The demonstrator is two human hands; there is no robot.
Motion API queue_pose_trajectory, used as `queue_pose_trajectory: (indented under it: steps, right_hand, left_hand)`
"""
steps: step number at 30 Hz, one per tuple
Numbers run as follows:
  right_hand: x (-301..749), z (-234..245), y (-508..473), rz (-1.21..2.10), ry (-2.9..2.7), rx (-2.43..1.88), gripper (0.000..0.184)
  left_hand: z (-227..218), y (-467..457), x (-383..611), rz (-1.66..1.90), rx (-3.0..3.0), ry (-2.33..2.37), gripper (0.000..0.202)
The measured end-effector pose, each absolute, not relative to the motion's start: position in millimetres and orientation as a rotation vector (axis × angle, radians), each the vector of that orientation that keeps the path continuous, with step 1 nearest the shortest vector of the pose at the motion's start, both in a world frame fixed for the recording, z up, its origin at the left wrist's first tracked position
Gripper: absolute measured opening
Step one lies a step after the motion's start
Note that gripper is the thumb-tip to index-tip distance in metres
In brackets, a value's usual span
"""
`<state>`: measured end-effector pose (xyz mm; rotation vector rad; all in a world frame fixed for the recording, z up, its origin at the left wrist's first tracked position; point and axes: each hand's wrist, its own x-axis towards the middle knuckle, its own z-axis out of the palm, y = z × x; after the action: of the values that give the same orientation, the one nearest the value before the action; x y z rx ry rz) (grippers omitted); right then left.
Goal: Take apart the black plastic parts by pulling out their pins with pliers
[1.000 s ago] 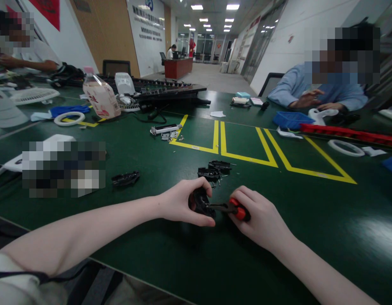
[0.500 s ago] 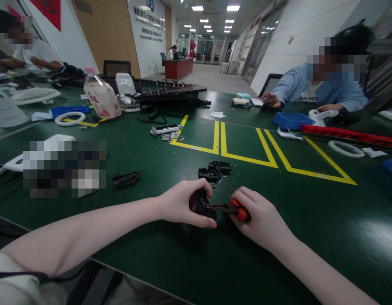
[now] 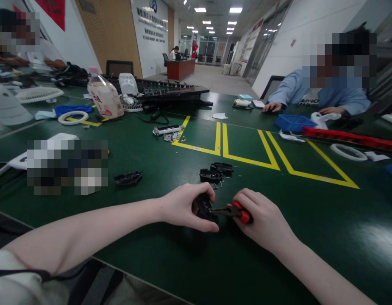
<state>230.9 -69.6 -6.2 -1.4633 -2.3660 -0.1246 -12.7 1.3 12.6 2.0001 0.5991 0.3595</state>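
Observation:
My left hand (image 3: 187,207) is closed around a black plastic part (image 3: 206,206), thumb below and fingers above. In my right hand (image 3: 262,218) is a pair of needle-nose pliers (image 3: 243,212) with red handles. The jaws reach left and touch the black part; what they pinch there is too small to make out. Just beyond my hands, black plastic pieces (image 3: 211,174) lie on the green table with several small metal pins (image 3: 220,184) beside them. A similar black piece (image 3: 128,178) rests farther left.
Yellow tape (image 3: 251,162) marks boxes on the table (image 3: 170,169). Small metal parts (image 3: 172,136) lie near the left box. A bottle (image 3: 104,95), a white ring (image 3: 73,117) and a blue tray (image 3: 294,123) stand farther off. A co-worker in a blue sleeve (image 3: 283,91) sits across at right.
The whole view has shifted slightly. My hands keep the same hold on the black part and the pliers. The co-worker at right has lowered a hand to the table.

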Motion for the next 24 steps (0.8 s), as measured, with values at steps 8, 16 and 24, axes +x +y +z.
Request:
queue_pose_trajectory:
  steps: [8,16,24]
  right_hand:
    - [228.7,-4.2,-69.8,-0.097,-2.409,-1.426,0.015]
    - [229.8,3.3,-72.0,-0.218,-2.420,-1.377,0.017]
    - [228.0,4.2,-72.6,-0.186,-2.426,-1.405,0.017]
  left_hand:
    - [3.3,5.6,-13.3,0.399,2.122,0.493,0.053]
    - [9.7,6.6,-13.7,0.255,2.084,0.512,0.049]
    - [8.9,7.0,-14.3,0.218,2.078,0.489,0.048]
